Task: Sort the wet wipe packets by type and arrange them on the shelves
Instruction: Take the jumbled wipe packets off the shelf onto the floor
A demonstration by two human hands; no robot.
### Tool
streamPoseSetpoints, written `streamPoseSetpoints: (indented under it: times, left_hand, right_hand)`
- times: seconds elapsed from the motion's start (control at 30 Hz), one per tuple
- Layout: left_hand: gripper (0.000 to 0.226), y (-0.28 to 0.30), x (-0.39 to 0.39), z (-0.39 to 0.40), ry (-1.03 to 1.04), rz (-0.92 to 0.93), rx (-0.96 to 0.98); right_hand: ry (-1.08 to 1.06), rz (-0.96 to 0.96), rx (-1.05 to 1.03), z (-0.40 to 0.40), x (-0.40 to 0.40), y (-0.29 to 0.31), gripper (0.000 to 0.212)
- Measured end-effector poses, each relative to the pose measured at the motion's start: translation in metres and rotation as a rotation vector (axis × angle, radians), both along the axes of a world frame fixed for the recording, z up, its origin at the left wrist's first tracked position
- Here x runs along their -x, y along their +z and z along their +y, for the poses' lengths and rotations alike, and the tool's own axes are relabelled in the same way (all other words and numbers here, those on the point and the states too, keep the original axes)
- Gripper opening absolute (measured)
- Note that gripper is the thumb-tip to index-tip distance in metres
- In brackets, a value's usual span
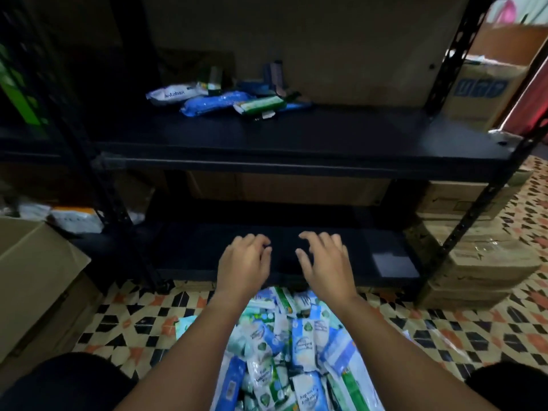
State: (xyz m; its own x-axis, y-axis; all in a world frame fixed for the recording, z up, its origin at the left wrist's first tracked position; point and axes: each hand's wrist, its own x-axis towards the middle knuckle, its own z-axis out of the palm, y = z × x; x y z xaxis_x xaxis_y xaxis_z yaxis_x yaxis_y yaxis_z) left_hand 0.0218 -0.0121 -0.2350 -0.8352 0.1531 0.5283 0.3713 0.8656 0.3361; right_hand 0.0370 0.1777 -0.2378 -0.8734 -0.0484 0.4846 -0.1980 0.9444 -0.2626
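Observation:
A heap of wet wipe packets, blue, white and green, lies on the tiled floor between my forearms. Both arms stretch forward over it. My left hand and my right hand hover side by side above the front edge of the black bottom shelf, fingers spread and curled, holding nothing. On the upper shelf lie a white packet, a blue packet and a green packet, with a few small dark items behind them.
Black metal uprights frame the shelving at both sides. Stacked cardboard boxes stand at the right, a large carton at the left, with white packages on a low shelf. A pale label lies on the bottom shelf.

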Motion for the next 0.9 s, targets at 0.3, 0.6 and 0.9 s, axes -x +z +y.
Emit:
streamPoseSetpoints:
  times: [0.3, 0.6, 0.9]
  left_hand:
    - [0.016, 0.157, 0.104, -0.012, 0.027, 0.328, 0.029]
    - [0.059, 0.198, 0.212, -0.021, 0.158, 0.048, 0.26]
    - [0.103, 0.206, 0.302, -0.004, 0.113, -0.052, 0.374]
  right_hand:
    - [0.019, 0.357, -0.001, -0.022, 0.105, 0.148, 0.027]
    - [-0.089, -0.012, -0.023, -0.025, 0.213, 0.201, 0.055]
    - [-0.055, -0.2, -0.019, 0.001, 0.317, 0.203, 0.073]
